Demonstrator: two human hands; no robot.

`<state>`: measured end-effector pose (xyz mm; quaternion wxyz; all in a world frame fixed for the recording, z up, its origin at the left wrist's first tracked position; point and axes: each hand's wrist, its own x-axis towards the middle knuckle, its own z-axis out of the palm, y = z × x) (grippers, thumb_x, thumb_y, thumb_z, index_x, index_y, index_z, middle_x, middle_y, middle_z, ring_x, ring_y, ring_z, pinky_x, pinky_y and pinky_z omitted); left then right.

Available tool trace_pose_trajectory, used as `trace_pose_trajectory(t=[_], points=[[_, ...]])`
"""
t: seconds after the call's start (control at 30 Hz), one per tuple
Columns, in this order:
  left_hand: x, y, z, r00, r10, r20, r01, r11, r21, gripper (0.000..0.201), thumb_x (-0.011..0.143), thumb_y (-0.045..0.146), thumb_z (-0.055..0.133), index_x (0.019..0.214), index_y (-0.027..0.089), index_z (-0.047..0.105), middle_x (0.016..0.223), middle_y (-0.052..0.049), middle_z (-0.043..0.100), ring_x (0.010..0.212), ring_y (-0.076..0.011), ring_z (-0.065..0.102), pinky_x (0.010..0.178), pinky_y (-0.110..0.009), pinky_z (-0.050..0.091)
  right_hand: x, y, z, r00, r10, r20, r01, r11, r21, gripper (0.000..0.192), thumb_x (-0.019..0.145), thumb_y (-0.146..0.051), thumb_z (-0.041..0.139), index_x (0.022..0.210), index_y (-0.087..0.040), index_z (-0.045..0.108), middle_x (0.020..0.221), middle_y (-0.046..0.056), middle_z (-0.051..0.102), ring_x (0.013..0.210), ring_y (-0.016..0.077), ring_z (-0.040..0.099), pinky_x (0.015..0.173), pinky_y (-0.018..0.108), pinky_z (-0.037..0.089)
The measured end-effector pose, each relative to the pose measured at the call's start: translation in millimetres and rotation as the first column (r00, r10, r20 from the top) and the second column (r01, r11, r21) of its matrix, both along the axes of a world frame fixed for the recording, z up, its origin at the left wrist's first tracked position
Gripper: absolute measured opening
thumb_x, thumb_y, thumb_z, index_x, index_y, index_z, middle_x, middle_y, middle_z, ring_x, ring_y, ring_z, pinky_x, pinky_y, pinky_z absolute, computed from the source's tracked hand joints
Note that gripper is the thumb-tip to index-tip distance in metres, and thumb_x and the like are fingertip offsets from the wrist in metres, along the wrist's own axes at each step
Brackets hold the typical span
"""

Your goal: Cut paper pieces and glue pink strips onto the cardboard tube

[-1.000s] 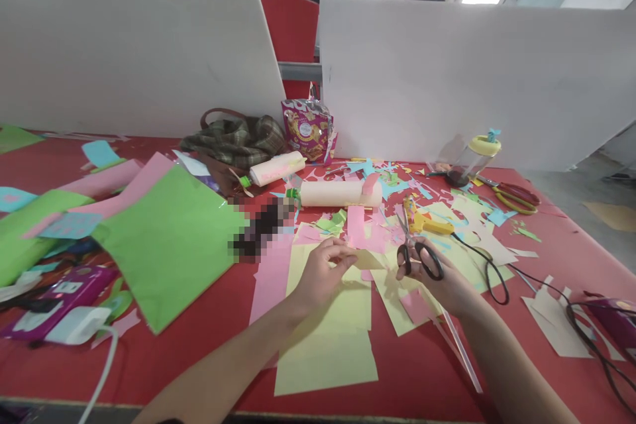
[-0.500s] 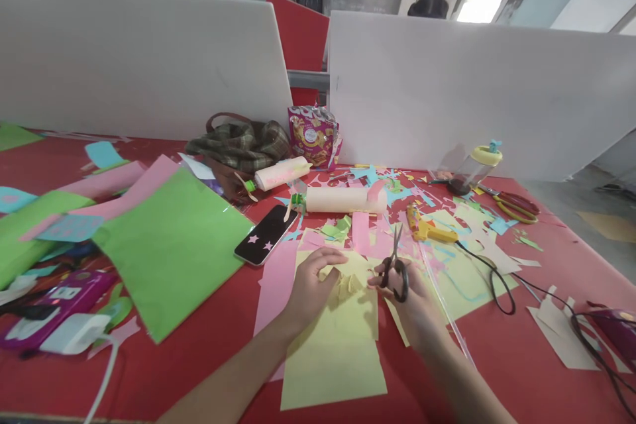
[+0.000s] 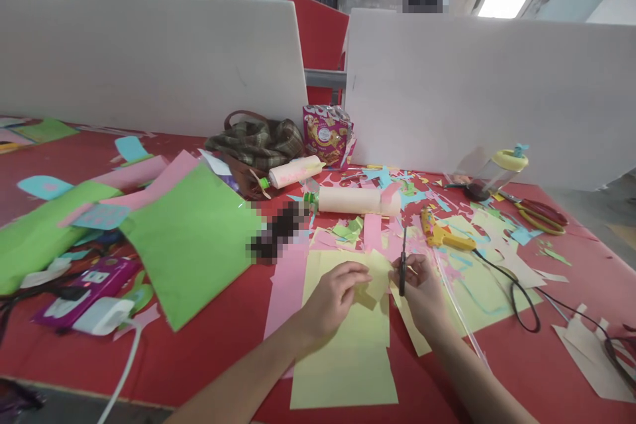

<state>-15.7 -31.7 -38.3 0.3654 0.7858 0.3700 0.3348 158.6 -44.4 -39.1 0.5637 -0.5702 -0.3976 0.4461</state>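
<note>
While left fingers (image 3: 358,273) pinch yellow paper (image 3: 376,281), right fingers (image 3: 408,273) grip upright scissors (image 3: 402,264).

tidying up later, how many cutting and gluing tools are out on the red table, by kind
scissors: 2, the black scissors in the right hand and the red and yellow scissors
glue gun: 1
total: 3

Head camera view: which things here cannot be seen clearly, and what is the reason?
- Object beside the green paper: pixelated patch in the head view.
- Person behind the white divider: blurred, and mostly hidden by the divider.
- Scissors in the right hand: seen edge-on, so blades open or closed cannot be told.
- Small yellow piece at the left hand: shape partly covered by fingers.
</note>
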Motion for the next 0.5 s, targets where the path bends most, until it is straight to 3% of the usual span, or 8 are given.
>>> trace_pose_trajectory(t=[0.1, 0.2, 0.3, 0.37, 0.43, 0.5], points=[[-12.9, 9.6, 3.8, 0.985, 0.076, -0.152, -0.062, 0.994, 0.094, 0.032, 0.075, 0.009, 0.038, 0.097, 0.022, 0.058, 0.108, -0.006, 0.053, 0.102, -0.0174, 0.047, 0.086, -0.032, 0.04, 2.7, 0.7, -1.3, 0.999, -0.023, 0.027, 0.023, 1.0, 0.003, 0.028, 0.058, -0.017, 0.064, 0.072, -0.023, 0.04, 0.072, -0.002, 0.052, 0.06, 0.0115, 0.049, 0.052, 0.024, 0.038], [-40.1, 29.2, 10.4, 0.908, 0.266, -0.324, -0.202, 0.955, 0.218, 0.023, 0.074, 0.017, 0.043, 0.086, 0.021, 0.061, 0.094, -0.006, 0.059, 0.092, -0.0204, 0.051, 0.084, -0.036, 0.039, 4.5, 0.0, -3.8, 0.999, -0.034, 0.03, 0.034, 0.999, -0.001, 0.029, 0.058, -0.016, 0.064, 0.073, -0.023, 0.041, 0.073, -0.001, 0.052, 0.062, 0.0121, 0.05, 0.053, 0.024, 0.038], [-78.2, 51.5, 15.9, 0.768, 0.47, -0.435, -0.371, 0.88, 0.296, 0.022, 0.075, 0.018, 0.04, 0.085, 0.017, 0.06, 0.091, -0.008, 0.058, 0.084, -0.0203, 0.053, 0.08, -0.034, 0.04, 5.1, -1.2, -5.2, 0.998, -0.044, 0.037, 0.044, 0.999, 0.002, 0.027, 0.059, -0.017, 0.064, 0.073, -0.022, 0.042, 0.074, -0.001, 0.052, 0.063, 0.0117, 0.05, 0.053, 0.024, 0.039], [-102.9, 63.5, 17.3, 0.628, 0.563, -0.537, -0.468, 0.825, 0.317, 0.021, 0.074, 0.023, 0.041, 0.086, 0.016, 0.058, 0.091, -0.01, 0.056, 0.084, -0.0218, 0.053, 0.077, -0.033, 0.04, 4.8, -1.9, -5.3, 0.998, -0.038, 0.04, 0.038, 0.999, 0.002, 0.027, 0.059, -0.018, 0.064, 0.074, -0.022, 0.042, 0.074, -0.001, 0.053, 0.062, 0.0117, 0.049, 0.053, 0.024, 0.039], [-122.0, 72.1, 16.7, 0.503, 0.582, -0.639, -0.532, 0.791, 0.302, 0.025, 0.073, 0.03, 0.043, 0.087, 0.014, 0.056, 0.09, -0.012, 0.055, 0.085, -0.0244, 0.052, 0.073, -0.033, 0.041, 4.4, -2.0, -5.3, 0.999, -0.031, 0.028, 0.031, 1.0, 0.005, 0.026, 0.059, -0.018, 0.064, 0.073, -0.023, 0.042, 0.073, -0.001, 0.053, 0.062, 0.0115, 0.049, 0.054, 0.024, 0.039], [-133.4, 77.9, 14.2, 0.452, 0.557, -0.697, -0.584, 0.775, 0.24, 0.031, 0.072, 0.037, 0.045, 0.089, 0.013, 0.054, 0.091, -0.014, 0.055, 0.084, -0.0257, 0.053, 0.069, -0.032, 0.041, 3.9, -1.9, -5.4, 0.999, -0.031, 0.006, 0.031, 0.999, 0.012, 0.026, 0.059, -0.018, 0.063, 0.072, -0.023, 0.042, 0.072, -0.002, 0.053, 0.062, 0.0112, 0.049, 0.055, 0.025, 0.039]])
